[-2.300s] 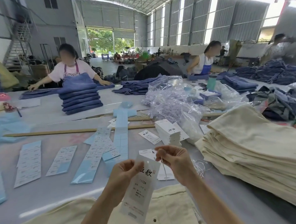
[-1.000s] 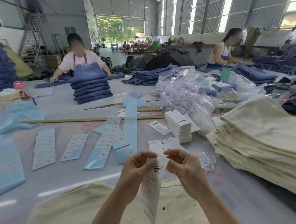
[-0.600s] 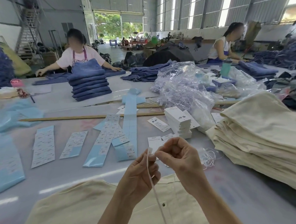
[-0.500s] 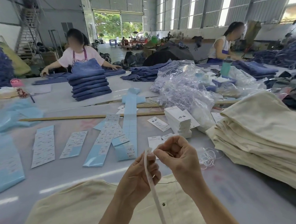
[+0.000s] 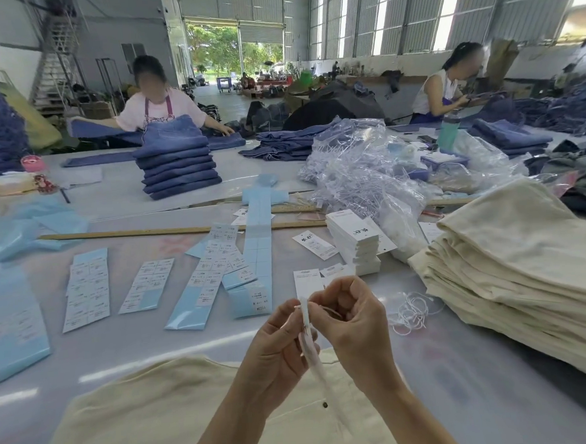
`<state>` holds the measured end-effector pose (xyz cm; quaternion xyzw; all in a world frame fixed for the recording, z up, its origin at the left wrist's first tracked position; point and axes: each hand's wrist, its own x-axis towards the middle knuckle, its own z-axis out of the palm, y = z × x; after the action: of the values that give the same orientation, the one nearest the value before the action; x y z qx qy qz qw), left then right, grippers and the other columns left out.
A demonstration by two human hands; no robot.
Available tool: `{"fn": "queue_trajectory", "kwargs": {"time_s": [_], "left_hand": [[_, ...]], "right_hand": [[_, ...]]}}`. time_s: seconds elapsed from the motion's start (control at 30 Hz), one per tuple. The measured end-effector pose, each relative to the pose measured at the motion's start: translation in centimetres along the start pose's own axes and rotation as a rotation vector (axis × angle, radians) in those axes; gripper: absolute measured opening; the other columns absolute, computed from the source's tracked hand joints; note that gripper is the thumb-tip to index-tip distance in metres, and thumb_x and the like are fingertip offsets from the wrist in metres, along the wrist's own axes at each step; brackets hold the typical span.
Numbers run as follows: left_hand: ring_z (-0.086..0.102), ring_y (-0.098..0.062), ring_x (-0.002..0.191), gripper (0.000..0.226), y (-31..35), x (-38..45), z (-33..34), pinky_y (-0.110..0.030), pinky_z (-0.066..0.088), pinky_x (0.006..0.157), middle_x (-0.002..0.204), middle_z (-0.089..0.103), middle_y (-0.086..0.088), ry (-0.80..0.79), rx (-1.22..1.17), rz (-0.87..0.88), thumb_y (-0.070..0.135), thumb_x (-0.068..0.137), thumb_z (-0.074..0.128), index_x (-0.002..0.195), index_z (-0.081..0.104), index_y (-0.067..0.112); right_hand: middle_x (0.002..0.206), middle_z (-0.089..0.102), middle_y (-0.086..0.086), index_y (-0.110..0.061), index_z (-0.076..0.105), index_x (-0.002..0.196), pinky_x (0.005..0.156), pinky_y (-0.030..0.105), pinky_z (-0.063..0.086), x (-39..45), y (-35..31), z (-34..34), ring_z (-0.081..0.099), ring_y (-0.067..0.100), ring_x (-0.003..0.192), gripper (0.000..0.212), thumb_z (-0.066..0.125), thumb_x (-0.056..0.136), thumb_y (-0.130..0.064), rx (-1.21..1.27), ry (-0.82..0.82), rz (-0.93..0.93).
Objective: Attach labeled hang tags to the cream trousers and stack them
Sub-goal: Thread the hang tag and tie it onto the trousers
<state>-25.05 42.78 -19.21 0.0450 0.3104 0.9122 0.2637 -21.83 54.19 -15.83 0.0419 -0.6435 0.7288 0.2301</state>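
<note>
Head view: both hands [image 5: 320, 326] pinch an edge-on hang tag [image 5: 309, 337] above cream trousers [image 5: 159, 412].

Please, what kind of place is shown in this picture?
Probably a garment factory's finishing hall: a tall stack of folded cream trousers, a pile of white hang tags, and folded blue jeans on long work tables.

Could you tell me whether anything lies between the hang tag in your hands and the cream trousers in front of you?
Nothing visible does: the hang tag, pinched by both hands, hangs directly over the cream trousers.
</note>
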Motion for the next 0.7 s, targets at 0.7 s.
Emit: {"fn": "queue_trajectory", "kwargs": {"time_s": [0.7], "left_hand": [[0.051, -0.017, 0.101, 0.017, -3.1, 2.4, -9.1, -0.027, 0.041, 0.083, 0.095, 0.055, 0.006, 0.242, 1.949, 0.069, 0.016, 0.086, 0.062, 0.075, 0.060, 0.029]], "right_hand": [[0.042, 0.053, -0.019, -0.028, 0.063, 0.056, 0.054, 0.009, 0.036, -5.6, 6.3, -10.9, 0.047, -0.008, 0.046, 0.031, 0.068, 0.076, -0.005, -0.828, -0.154, 0.523]]}}
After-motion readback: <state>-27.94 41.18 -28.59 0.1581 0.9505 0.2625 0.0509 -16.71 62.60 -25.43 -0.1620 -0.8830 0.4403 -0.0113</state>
